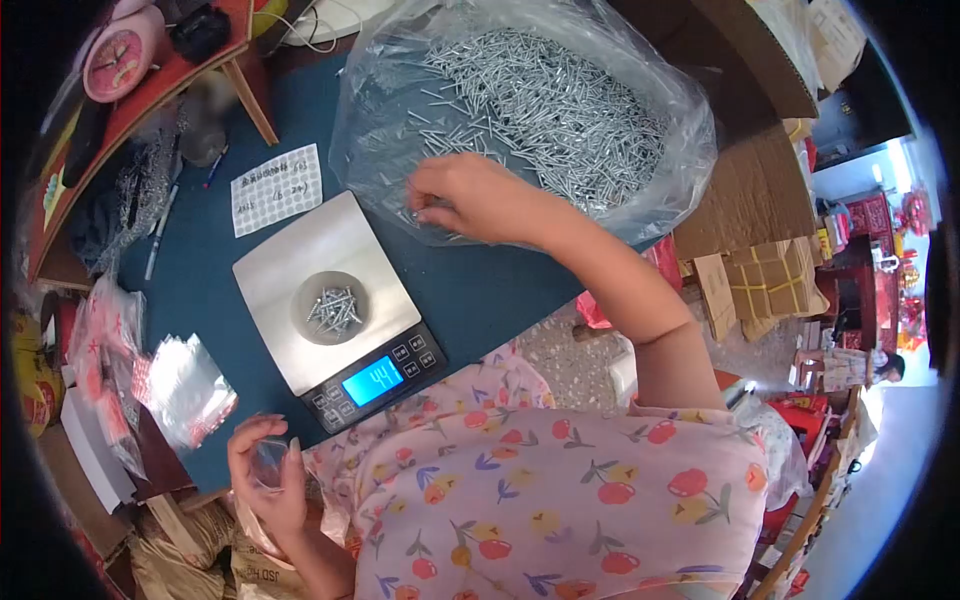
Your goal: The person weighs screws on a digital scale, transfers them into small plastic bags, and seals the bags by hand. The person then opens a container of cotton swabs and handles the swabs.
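Note:
My right hand (480,197) is at the near left edge of a large clear plastic bag (385,150) of loose silvery screws (560,110). Its fingers are curled together; what they pinch, if anything, is too small to make out. Left of it lies a digital scale (265,270) with a steel top and a lit blue display. A small round dish (303,300) sits on the scale with a little heap of screws (335,311) in it. My left hand (272,490), low at the table's near edge, has thumb and fingers around a small clear plastic bag (268,458).
A sheet of round stickers (278,190) with handwriting lies behind the scale. A stack of small clear bags (185,390) is at the left. Pens (160,235) and a wooden shelf leg (250,103) stand farther back. Cardboard boxes (770,280) are at the right.

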Motion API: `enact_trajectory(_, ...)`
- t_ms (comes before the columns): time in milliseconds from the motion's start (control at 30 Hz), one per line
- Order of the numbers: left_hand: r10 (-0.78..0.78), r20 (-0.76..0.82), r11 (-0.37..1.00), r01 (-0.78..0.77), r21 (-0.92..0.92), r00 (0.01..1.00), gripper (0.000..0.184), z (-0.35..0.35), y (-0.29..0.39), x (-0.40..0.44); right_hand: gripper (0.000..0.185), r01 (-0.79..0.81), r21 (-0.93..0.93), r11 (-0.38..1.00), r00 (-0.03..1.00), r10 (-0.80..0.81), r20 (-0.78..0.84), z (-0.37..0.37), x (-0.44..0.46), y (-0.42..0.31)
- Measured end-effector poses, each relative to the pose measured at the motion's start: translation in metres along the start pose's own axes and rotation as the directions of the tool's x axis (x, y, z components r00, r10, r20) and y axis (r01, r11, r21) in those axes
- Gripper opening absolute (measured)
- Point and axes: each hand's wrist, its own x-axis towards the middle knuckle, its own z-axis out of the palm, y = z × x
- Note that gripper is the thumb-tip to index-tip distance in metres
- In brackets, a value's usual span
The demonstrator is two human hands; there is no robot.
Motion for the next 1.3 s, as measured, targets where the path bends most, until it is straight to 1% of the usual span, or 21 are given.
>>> enact_trajectory(67, -0.010, -0.014, 0.999, 0.010, 0.052, 1.000, 0.026, 0.002, -0.001, 0.002, 0.013, -0.084, 0.004, 0.996, 0.995, 0.083, 0.063, -0.005, -0.003, 0.001)
enact_trajectory(167, -0.018, -0.040, 0.993, 0.022, 0.115, 0.999, 0.025, 0.004, 0.001, 0.005, 0.013, -0.136, 0.051, 0.989, 0.990, 0.133, 0.056, -0.003, -0.004, 0.004)
enact_trajectory(233, -0.002, -0.035, 0.987, 0.008, 0.162, 0.999, 0.024, 0.003, 0.001, 0.007, 0.015, -0.131, 0.091, 0.987, 0.991, 0.128, 0.035, 0.003, -0.002, 0.004)
enact_trajectory(267, 0.006, -0.042, 0.976, 0.003, 0.216, 0.999, 0.023, 0.001, -0.002, 0.009, 0.016, -0.126, 0.113, 0.986, 0.992, 0.124, 0.025, 0.005, -0.001, 0.004)
enact_trajectory(333, 0.016, -0.071, 0.942, 0.009, 0.334, 0.997, 0.022, -0.004, -0.009, 0.012, 0.018, -0.028, 0.132, 0.991, 1.000, 0.028, 0.003, 0.006, 0.001, 0.004)
enact_trajectory(367, 0.033, -0.075, 0.931, -0.004, 0.364, 0.997, 0.022, -0.005, -0.009, 0.014, 0.019, 0.034, 0.152, 0.988, 0.999, -0.034, -0.003, 0.009, 0.005, 0.003)
enact_trajectory(467, 0.073, -0.125, 0.883, -0.006, 0.470, 0.989, 0.023, -0.012, -0.016, 0.025, 0.021, -0.027, 0.345, 0.938, 0.998, 0.008, 0.056, 0.003, 0.013, -0.016)
enact_trajectory(500, 0.100, -0.148, 0.871, -0.014, 0.491, 0.984, 0.024, -0.014, -0.024, 0.029, 0.021, -0.048, 0.360, 0.932, 0.996, 0.018, 0.085, 0.000, 0.016, -0.023)
enact_trajectory(533, 0.119, -0.172, 0.889, -0.027, 0.457, 0.978, 0.024, -0.016, -0.029, 0.032, 0.021, -0.072, 0.372, 0.926, 0.993, 0.033, 0.110, -0.001, 0.018, -0.029)
enact_trajectory(567, 0.141, -0.189, 0.906, -0.049, 0.420, 0.972, 0.025, -0.017, -0.035, 0.035, 0.022, -0.042, 0.386, 0.921, 0.994, -0.002, 0.112, 0.000, 0.021, -0.034)
enact_trajectory(633, -0.016, -0.250, 0.993, 0.046, 0.113, 0.968, 0.026, -0.018, -0.059, 0.038, 0.024, -0.006, 0.404, 0.915, 0.992, -0.045, 0.117, 0.004, 0.023, -0.042)
enact_trajectory(667, -0.095, -0.259, 0.995, 0.082, -0.058, 0.961, 0.027, -0.018, -0.068, 0.038, 0.027, 0.000, 0.411, 0.912, 0.988, -0.065, 0.143, 0.006, 0.026, -0.045)
enact_trajectory(767, -0.125, -0.271, 0.991, 0.106, -0.083, 0.954, 0.027, -0.009, -0.072, 0.036, 0.023, 0.020, 0.431, 0.902, 0.970, -0.121, 0.209, 0.015, 0.035, -0.059)
enact_trajectory(800, -0.129, -0.262, 0.986, 0.094, -0.140, 0.956, 0.027, -0.003, -0.070, 0.036, 0.022, 0.059, 0.435, 0.898, 0.971, -0.153, 0.184, 0.021, 0.036, -0.063)
enact_trajectory(867, -0.080, -0.229, 0.989, 0.049, -0.136, 0.970, 0.028, 0.005, -0.069, 0.035, 0.020, 0.139, 0.437, 0.889, 0.967, -0.218, 0.134, 0.033, 0.041, -0.070)
enact_trajectory(933, -0.012, -0.213, 0.993, -0.014, -0.117, 0.977, 0.029, 0.010, -0.072, 0.034, 0.021, 0.161, 0.387, 0.908, 0.956, -0.241, 0.169, 0.040, 0.046, -0.077)
enact_trajectory(1067, -0.007, -0.265, 0.993, -0.024, -0.113, 0.964, 0.031, 0.012, -0.073, 0.032, 0.022, 0.250, 0.273, 0.929, 0.927, -0.311, 0.209, 0.056, 0.050, -0.083)
enact_trajectory(1167, 0.005, -0.291, 0.995, -0.034, -0.093, 0.957, 0.031, 0.011, -0.071, 0.030, 0.015, 0.218, 0.283, 0.934, 0.939, -0.280, 0.199, 0.052, 0.050, -0.085)
enact_trajectory(1233, 0.018, -0.313, 0.993, -0.054, -0.107, 0.950, 0.032, 0.015, -0.070, 0.030, 0.016, 0.194, 0.314, 0.929, 0.948, -0.261, 0.185, 0.042, 0.049, -0.081)
enact_trajectory(1300, 0.032, -0.299, 0.997, -0.050, -0.055, 0.954, 0.032, 0.015, -0.070, 0.030, 0.018, 0.172, 0.338, 0.925, 0.951, -0.245, 0.188, 0.035, 0.047, -0.077)
